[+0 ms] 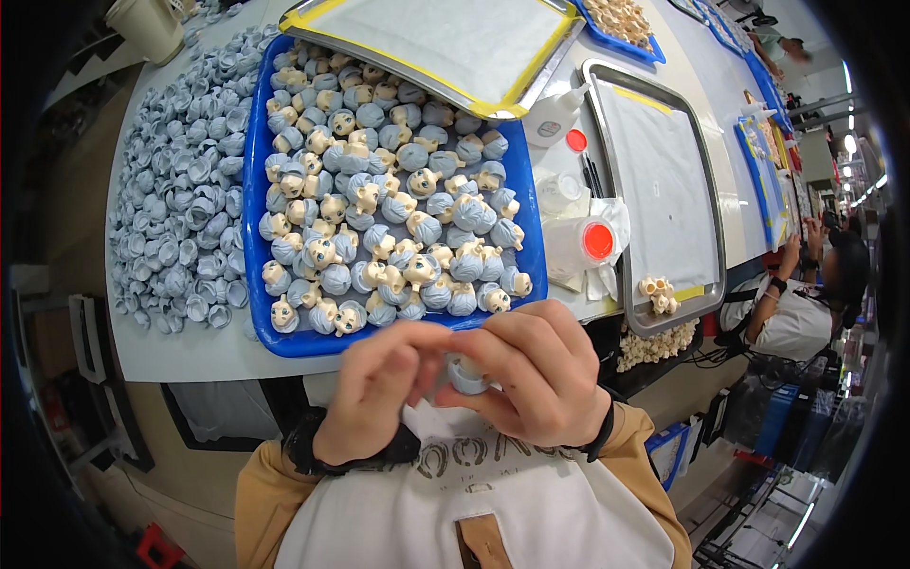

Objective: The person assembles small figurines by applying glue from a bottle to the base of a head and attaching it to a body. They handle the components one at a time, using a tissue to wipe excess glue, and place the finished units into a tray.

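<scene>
Just in front of my chest, my right hand (536,375) pinches a small doll head with a pale blue hair piece (467,378) between thumb and fingers. A bit of its cream-coloured part shows above the blue shell. My left hand (379,384) is beside it with bent fingers, the index reaching to the right fingertips. Motion smears the left thumb and fingers, so whether they grip the head cannot be made out. Beyond both hands lies a blue tray (254,284) full of doll heads (422,270) with blue hair. Loose blue hair shells (180,209) are heaped left of it.
A paper-lined metal tray (436,47) rests over the blue tray's far edge. Right of it are bottles (550,119), a red-lidded container (578,244) and another metal tray (664,180) with several cream pieces (659,295). A person (796,303) works at far right.
</scene>
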`<state>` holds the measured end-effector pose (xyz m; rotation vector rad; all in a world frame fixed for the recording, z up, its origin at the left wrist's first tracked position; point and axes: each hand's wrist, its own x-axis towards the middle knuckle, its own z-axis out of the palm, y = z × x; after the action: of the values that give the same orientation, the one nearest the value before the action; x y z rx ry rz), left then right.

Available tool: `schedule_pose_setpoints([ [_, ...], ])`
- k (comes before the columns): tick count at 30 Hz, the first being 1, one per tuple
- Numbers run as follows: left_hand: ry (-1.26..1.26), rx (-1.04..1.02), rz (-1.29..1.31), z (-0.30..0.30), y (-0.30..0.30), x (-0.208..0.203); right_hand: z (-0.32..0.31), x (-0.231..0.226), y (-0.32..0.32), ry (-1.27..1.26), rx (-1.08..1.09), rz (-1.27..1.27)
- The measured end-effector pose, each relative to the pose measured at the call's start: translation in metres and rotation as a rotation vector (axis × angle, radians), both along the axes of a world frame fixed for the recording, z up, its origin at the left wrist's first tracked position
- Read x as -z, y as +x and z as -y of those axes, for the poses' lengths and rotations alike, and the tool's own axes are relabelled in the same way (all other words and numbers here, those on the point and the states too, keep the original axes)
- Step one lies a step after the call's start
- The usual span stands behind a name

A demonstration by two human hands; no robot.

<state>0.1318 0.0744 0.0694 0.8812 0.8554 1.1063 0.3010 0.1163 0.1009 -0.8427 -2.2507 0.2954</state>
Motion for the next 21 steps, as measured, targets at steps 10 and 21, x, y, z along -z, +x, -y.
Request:
schedule_pose_setpoints([
  [10, 0.891, 0.513, 0.229, 0.001, -0.018, -0.084, -0.019, -0.008, -0.029, -0.041, 0.146, 0.233],
  [21, 0.770, 0.829, 0.637, 0.017, -0.041, -0.038, -0.022, -0.032, -0.027, -0.154, 0.088, 0.224],
])
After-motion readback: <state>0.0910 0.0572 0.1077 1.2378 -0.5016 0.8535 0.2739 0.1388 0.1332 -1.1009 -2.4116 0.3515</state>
